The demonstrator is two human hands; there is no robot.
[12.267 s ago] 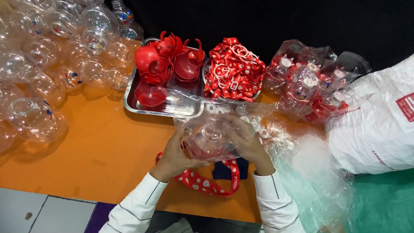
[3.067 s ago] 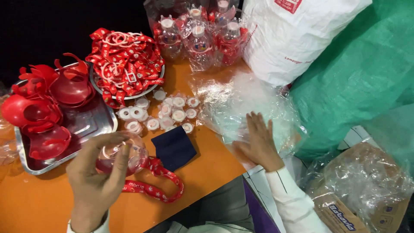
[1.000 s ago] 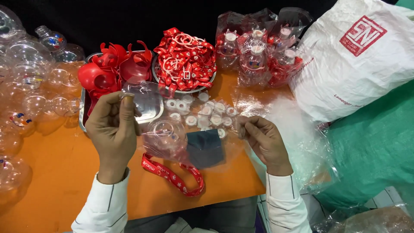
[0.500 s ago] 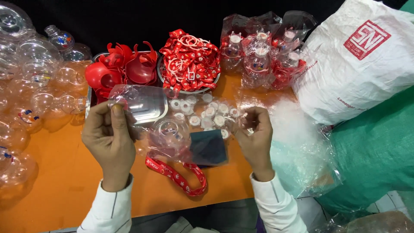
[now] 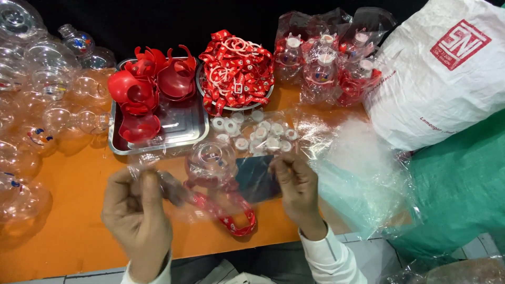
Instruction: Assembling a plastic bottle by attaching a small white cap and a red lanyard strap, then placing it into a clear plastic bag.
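Note:
My left hand (image 5: 135, 213) and my right hand (image 5: 295, 184) each pinch an edge of a thin clear plastic bag (image 5: 173, 176) stretched between them above the orange table (image 5: 73, 221). Behind the film sits a round clear plastic bottle (image 5: 211, 160) with a red printed strap (image 5: 231, 215) looping out from under it. A dark blue square pad (image 5: 255, 179) lies just left of my right hand. Several small white caps (image 5: 258, 134) are scattered beyond the bottle.
A steel tray (image 5: 181, 126) holds red plastic cups (image 5: 139, 97). A round dish holds red straps (image 5: 234, 71). Clear bottles (image 5: 37, 105) pile at the left. Bagged finished bottles (image 5: 326, 63), loose clear bags (image 5: 363, 173), a white sack (image 5: 447, 73) and green sheeting (image 5: 463, 189) lie right.
My left hand has dropped lower and nearer to me, pulling the clear bag down. The bottle now rests on the table between my hands.

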